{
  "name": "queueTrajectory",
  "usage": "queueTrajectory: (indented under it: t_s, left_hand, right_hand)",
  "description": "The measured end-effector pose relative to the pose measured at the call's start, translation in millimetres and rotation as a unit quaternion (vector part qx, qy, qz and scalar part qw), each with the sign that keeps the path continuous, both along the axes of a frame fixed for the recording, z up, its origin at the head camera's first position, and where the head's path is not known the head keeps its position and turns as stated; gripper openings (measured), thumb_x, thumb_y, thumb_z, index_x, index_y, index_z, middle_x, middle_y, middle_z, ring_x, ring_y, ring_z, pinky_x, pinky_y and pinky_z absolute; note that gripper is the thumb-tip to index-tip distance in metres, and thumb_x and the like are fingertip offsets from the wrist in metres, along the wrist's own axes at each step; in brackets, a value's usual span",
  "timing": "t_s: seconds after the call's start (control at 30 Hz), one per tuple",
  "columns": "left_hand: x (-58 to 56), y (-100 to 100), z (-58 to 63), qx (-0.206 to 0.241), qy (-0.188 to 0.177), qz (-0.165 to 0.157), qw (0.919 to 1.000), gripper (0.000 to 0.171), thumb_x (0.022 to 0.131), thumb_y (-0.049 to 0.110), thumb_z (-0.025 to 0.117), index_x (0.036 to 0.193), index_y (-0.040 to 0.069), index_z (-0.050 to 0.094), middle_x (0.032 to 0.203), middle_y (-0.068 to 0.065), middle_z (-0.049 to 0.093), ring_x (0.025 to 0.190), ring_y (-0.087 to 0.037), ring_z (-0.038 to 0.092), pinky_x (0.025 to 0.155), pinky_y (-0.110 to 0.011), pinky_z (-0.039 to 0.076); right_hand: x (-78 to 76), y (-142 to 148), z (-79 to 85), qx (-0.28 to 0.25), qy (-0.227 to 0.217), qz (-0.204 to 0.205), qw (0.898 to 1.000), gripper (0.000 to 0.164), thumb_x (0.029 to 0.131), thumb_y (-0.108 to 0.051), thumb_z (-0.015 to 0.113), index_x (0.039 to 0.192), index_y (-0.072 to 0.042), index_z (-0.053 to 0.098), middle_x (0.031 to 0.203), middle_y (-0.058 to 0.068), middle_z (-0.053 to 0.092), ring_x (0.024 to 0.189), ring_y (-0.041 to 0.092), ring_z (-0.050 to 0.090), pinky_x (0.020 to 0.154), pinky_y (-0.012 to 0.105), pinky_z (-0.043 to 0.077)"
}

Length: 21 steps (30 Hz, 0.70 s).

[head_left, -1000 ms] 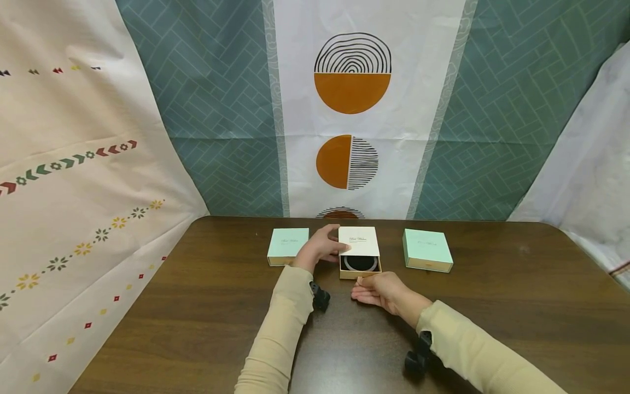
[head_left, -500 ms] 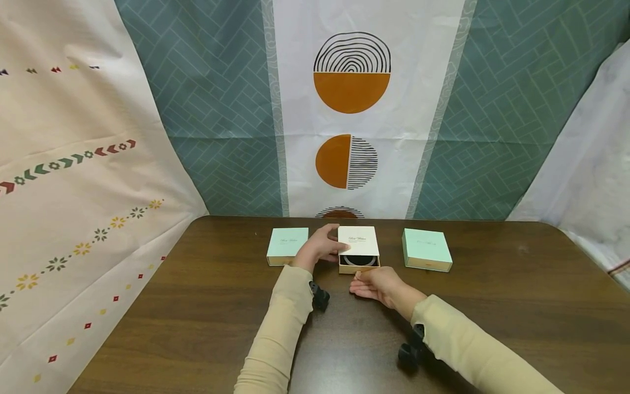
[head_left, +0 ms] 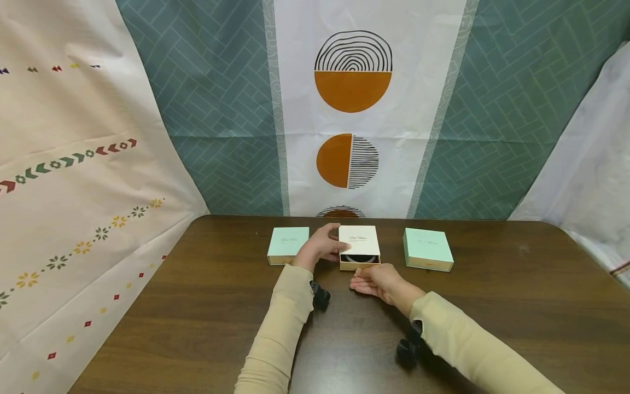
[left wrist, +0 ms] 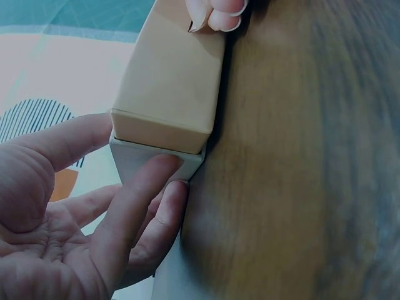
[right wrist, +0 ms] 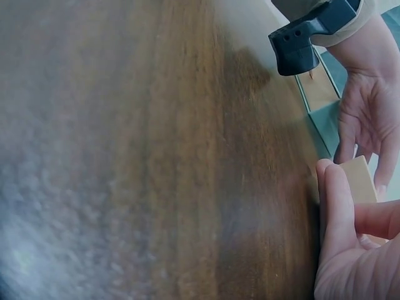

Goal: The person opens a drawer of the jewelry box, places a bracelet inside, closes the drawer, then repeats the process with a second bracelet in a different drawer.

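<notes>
A cream drawer-style gift box (head_left: 359, 239) with printed lettering stands on the table, its drawer (head_left: 348, 266) part way out. Inside the drawer, part of a pale ring-shaped band (head_left: 366, 260) shows against black lining; the cover hides the remainder. My left hand (head_left: 322, 247) grips the box's cover from the left side, as the left wrist view (left wrist: 81, 206) also shows. At the drawer's front, my right hand (head_left: 381, 282) touches the tan face (left wrist: 172, 69) with its thumb, the other fingers held out low near the tabletop. Whether it also pinches a pull tab is unclear.
One mint-green box (head_left: 287, 241) stands just left of my left hand, another (head_left: 427, 249) to the right of the cream box; both look closed. They all stand near the far edge of the brown wooden table (head_left: 197, 317). A patterned cloth (head_left: 236, 109) hangs behind.
The drawer has slid further back into the cream cover, so less of the band shows. My right hand has moved forward with it; my left hand has stayed in place.
</notes>
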<state>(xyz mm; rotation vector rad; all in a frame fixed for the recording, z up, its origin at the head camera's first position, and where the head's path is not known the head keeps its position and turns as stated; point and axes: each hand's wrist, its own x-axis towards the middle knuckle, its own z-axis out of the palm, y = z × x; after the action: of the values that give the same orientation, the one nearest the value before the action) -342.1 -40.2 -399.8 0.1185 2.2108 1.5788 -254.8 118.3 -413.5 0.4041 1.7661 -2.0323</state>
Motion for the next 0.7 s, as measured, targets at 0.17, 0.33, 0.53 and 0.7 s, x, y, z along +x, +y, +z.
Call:
queueTrajectory:
  t_s: [0.17,0.33,0.53,0.7]
  left_hand:
    - [1.7,-1,0.3,-0.003,0.006,0.0,1.0,0.075,0.086,0.009,0.071,0.149,0.015,0.032,0.135,-0.023,0.047,0.109,-0.035,0.059,0.078,-0.041,0.058]
    - [1.7,-1,0.3,-0.004,0.01,-0.002,0.9999,0.075,0.086,0.009,0.071,0.149,0.015,0.032,0.134,-0.023,0.047,0.107,-0.034,0.059,0.078,-0.041,0.058]
    - [1.7,-1,0.8,-0.001,0.009,-0.004,1.0,0.075,0.086,0.009,0.071,0.149,0.015,0.032,0.136,-0.023,0.046,0.108,-0.035,0.059,0.077,-0.04,0.058]
    - [1.2,-1,0.4,0.0,0.006,-0.006,1.0,0.075,0.086,0.009,0.071,0.15,0.016,0.031,0.137,-0.023,0.045,0.111,-0.036,0.058,0.078,-0.04,0.058]
  right_hand:
    - [-2.4,0,-0.5,0.002,0.005,0.0,1.0,0.022,0.099,-0.002,0.045,0.11,0.014,0.054,0.074,0.009,0.069,0.067,0.014,0.069,0.067,0.025,0.058]
    - [-5.5,0,-1.1,0.0,0.007,-0.001,1.0,0.021,0.099,-0.003,0.045,0.111,0.013,0.053,0.074,0.009,0.068,0.067,0.014,0.069,0.067,0.025,0.058]
    - [-8.9,0,-1.2,0.0,0.007,-0.006,1.0,0.023,0.099,-0.003,0.046,0.114,0.013,0.052,0.073,0.008,0.068,0.066,0.014,0.069,0.067,0.025,0.058]
    - [-10.5,0,-0.7,-0.002,0.006,-0.004,1.0,0.023,0.099,-0.003,0.045,0.113,0.013,0.052,0.073,0.008,0.068,0.067,0.014,0.069,0.068,0.025,0.058]
